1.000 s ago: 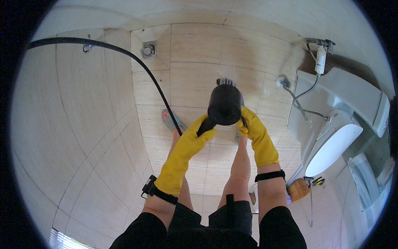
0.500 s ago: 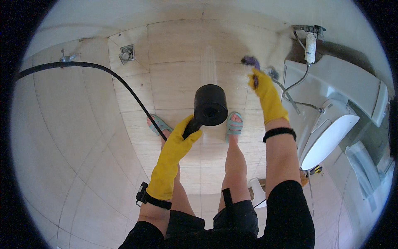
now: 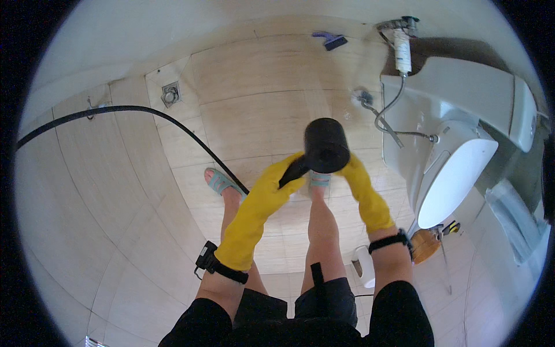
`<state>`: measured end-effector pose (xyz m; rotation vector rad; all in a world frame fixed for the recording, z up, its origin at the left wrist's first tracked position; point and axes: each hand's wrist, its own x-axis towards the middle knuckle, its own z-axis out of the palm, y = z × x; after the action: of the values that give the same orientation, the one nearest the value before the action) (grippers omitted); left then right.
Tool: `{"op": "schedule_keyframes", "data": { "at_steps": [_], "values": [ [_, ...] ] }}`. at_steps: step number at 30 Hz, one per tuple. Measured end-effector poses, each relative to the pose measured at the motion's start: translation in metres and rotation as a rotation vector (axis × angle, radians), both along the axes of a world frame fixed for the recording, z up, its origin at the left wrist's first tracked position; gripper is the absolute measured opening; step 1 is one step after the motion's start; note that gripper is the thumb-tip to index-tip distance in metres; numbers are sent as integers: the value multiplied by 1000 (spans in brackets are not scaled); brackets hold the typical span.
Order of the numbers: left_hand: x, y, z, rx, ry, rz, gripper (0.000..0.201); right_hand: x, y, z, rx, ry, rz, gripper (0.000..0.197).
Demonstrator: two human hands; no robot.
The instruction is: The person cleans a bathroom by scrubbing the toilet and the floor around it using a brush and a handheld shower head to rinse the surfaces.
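My left hand (image 3: 269, 188), in a yellow rubber glove, is closed round the handle of a large black shower head (image 3: 326, 144). A faint streak of water shows on the floor beyond it. The black hose (image 3: 167, 117) arcs from the left edge down toward my left wrist. My right hand (image 3: 355, 176), gloved alike, is at the right side of the shower head. Its fingers are hidden behind the head, so I cannot make out their pose. A purple scrub brush (image 3: 330, 40) with dark bristles lies on the tiled floor by the far wall.
A white toilet (image 3: 404, 110) stands at the right, with a flexible metal hose (image 3: 399, 107) and a white filter cylinder (image 3: 403, 52). A square floor drain (image 3: 171, 94) lies far left. A wooden-looking round thing (image 3: 425, 246) sits at the lower right. Tiled wall (image 3: 104, 202) rises at the left.
The purple brush has left my right hand and lies by the far wall. My right hand has come back to the shower head, which has shifted rightward in view.
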<state>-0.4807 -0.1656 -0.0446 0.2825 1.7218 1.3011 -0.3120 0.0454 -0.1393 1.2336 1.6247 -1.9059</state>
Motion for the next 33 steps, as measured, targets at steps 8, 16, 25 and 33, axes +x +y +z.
{"op": "schedule_keyframes", "data": {
  "at_steps": [8,16,25,33],
  "values": [
    [17,65,53,200,407,-330,49,163,-10,29,-176,-222,-114,40],
    [73,108,154,196,357,-336,53,190,65,140,31,-186,-50,44],
    [118,119,238,121,57,-100,51,310,67,233,-19,-168,-347,45],
    [149,76,255,-28,93,-17,54,375,11,260,-23,-225,-371,48]
  ]
}}
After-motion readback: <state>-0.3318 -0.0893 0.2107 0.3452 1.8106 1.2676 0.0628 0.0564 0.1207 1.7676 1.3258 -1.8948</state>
